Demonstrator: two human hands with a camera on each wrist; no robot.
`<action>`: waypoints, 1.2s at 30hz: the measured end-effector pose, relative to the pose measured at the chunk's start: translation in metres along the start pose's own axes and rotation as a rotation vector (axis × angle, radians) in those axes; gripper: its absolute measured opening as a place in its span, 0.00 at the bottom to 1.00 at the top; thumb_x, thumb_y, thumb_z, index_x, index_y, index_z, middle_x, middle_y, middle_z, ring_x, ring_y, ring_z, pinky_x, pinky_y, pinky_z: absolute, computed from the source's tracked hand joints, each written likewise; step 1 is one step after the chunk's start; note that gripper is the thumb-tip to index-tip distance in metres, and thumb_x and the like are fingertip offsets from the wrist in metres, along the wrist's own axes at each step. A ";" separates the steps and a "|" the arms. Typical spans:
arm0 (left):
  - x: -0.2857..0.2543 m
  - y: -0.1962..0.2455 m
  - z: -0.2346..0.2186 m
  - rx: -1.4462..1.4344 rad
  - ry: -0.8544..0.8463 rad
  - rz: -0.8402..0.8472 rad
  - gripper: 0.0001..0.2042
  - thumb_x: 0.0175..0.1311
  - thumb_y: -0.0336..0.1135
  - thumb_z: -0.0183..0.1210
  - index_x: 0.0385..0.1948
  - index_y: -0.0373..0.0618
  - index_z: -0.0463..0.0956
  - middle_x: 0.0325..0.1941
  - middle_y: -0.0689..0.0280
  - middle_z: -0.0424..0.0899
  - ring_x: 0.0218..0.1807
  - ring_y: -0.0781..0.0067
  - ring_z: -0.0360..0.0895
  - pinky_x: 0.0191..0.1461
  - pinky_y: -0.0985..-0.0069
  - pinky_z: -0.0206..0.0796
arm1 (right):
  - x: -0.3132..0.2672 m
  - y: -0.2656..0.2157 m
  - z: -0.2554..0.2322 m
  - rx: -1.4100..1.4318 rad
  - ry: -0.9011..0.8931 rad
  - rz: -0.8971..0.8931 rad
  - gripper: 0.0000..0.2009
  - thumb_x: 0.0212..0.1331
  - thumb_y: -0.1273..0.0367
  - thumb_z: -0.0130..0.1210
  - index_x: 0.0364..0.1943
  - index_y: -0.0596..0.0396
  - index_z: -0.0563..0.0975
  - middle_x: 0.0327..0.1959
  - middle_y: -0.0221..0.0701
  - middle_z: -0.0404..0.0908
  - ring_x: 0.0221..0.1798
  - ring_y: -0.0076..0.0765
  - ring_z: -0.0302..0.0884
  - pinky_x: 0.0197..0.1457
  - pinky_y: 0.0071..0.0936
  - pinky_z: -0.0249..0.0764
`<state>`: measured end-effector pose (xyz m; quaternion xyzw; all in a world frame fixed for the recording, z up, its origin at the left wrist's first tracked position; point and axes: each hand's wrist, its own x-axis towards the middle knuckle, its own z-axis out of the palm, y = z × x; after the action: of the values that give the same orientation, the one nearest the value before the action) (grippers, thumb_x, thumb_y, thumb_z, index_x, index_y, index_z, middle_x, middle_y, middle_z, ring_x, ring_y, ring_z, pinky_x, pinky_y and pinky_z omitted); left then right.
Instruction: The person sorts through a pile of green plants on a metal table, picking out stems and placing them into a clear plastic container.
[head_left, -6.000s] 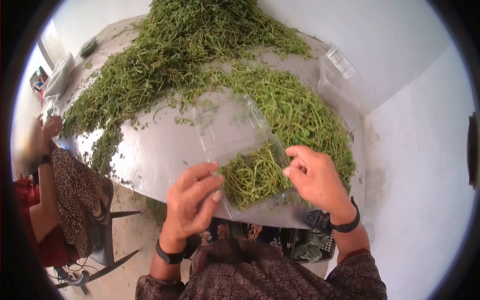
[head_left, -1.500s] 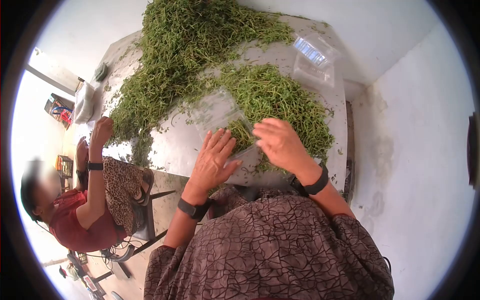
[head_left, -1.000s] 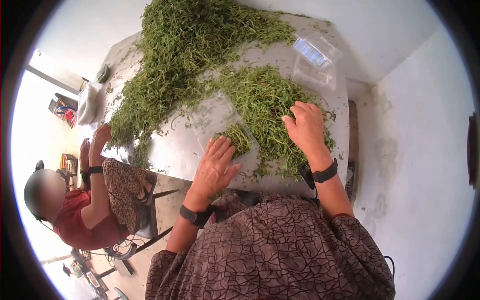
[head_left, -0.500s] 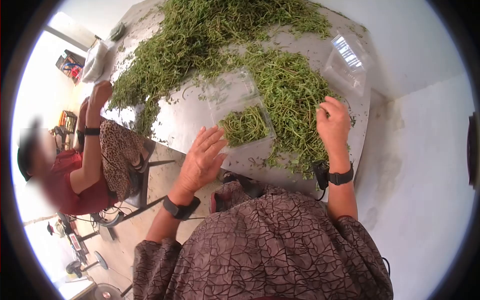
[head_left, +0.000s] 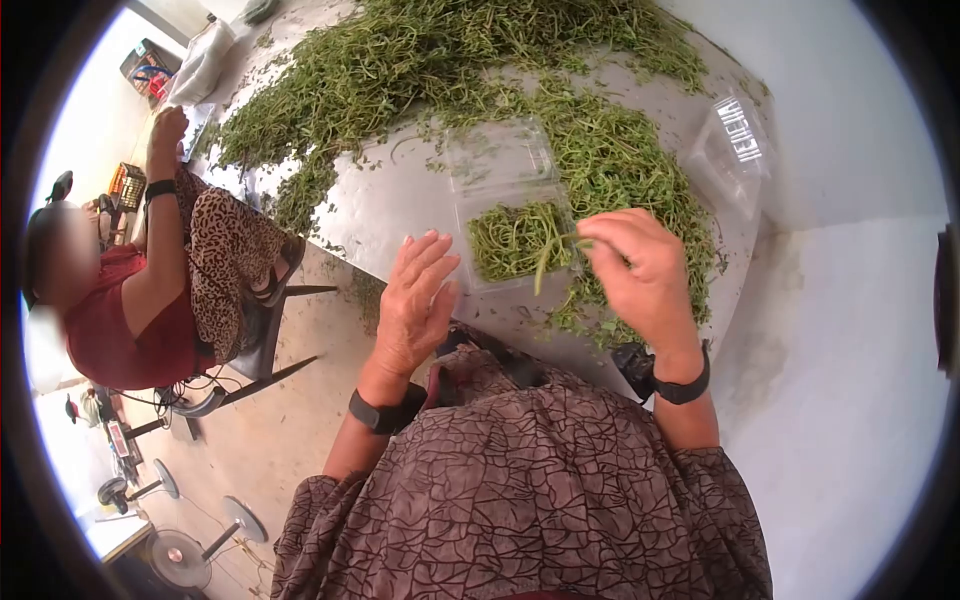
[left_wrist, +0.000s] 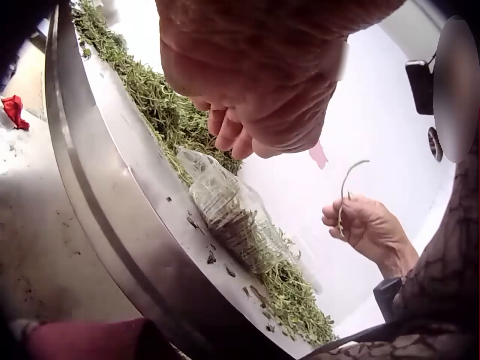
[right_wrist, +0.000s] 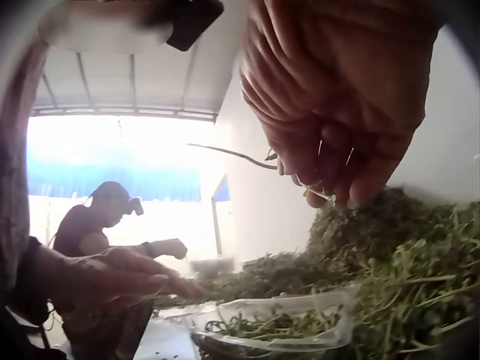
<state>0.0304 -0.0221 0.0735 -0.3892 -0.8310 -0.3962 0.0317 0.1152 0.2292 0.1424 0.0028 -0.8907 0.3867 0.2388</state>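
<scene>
My right hand (head_left: 645, 275) pinches a thin green stem (head_left: 541, 272) between thumb and fingertips, over the right side of a clear plastic clamshell box (head_left: 500, 287). In the left wrist view, the stem (left_wrist: 343, 196) curves upward from the fingertips. The box lies with its lid (head_left: 500, 160) folded back on the table, and tangled green stems (head_left: 510, 242) fill its base. Just left of the box, my left hand (head_left: 412, 310) hovers with fingers extended, holding nothing. From the right wrist view, the box's rim (right_wrist: 341, 330) shows below the right hand.
A loose heap of greens (head_left: 620, 150) borders the box's right side, and a larger mound (head_left: 430, 70) spreads behind. Clear plastic boxes (head_left: 725, 160) stand at the back right of the metal table (head_left: 380, 225). Another person (head_left: 110, 310) sits at the left.
My right hand went to the heap at right and came back to the box with a stem. The left hand, earlier on the greens in the box, has lifted off to the left.
</scene>
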 end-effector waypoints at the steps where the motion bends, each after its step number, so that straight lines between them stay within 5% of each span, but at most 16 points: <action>1: 0.003 0.001 -0.001 0.003 0.004 0.000 0.15 0.58 0.20 0.57 0.48 0.41 0.78 0.60 0.58 0.78 0.67 0.54 0.69 0.74 0.51 0.52 | 0.004 -0.001 0.010 0.001 -0.001 -0.005 0.08 0.50 0.79 0.61 0.35 0.59 0.82 0.36 0.38 0.84 0.38 0.38 0.82 0.42 0.30 0.77; 7: 0.012 0.003 -0.003 0.012 0.046 0.012 0.16 0.57 0.20 0.58 0.48 0.40 0.78 0.61 0.58 0.77 0.67 0.53 0.69 0.73 0.50 0.54 | 0.012 0.005 0.032 -0.190 -0.072 -0.079 0.08 0.49 0.76 0.63 0.35 0.60 0.81 0.39 0.39 0.84 0.42 0.45 0.80 0.45 0.35 0.78; 13: 0.022 0.010 0.001 0.029 -0.015 0.094 0.18 0.55 0.22 0.59 0.50 0.40 0.77 0.62 0.57 0.76 0.67 0.51 0.68 0.73 0.50 0.54 | -0.001 0.023 0.010 -0.185 -0.046 0.102 0.08 0.51 0.76 0.61 0.36 0.61 0.81 0.39 0.39 0.84 0.42 0.46 0.80 0.45 0.36 0.77; 25: 0.037 0.029 0.039 0.239 -0.470 0.181 0.27 0.65 0.38 0.54 0.64 0.37 0.65 0.71 0.51 0.64 0.75 0.51 0.55 0.78 0.56 0.42 | -0.025 0.037 -0.029 -0.216 0.078 0.252 0.05 0.53 0.76 0.60 0.35 0.59 0.81 0.36 0.38 0.85 0.38 0.46 0.81 0.41 0.35 0.77; 36: 0.044 0.023 0.010 0.148 -0.367 0.157 0.24 0.74 0.43 0.43 0.65 0.40 0.65 0.75 0.56 0.59 0.76 0.52 0.53 0.78 0.55 0.42 | -0.041 0.053 -0.045 -0.341 0.269 0.441 0.06 0.53 0.73 0.62 0.34 0.59 0.82 0.37 0.39 0.84 0.40 0.46 0.80 0.44 0.37 0.76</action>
<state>0.0178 0.0215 0.0970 -0.5151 -0.8168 -0.2526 -0.0608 0.1608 0.2898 0.1149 -0.2818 -0.8824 0.2712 0.2616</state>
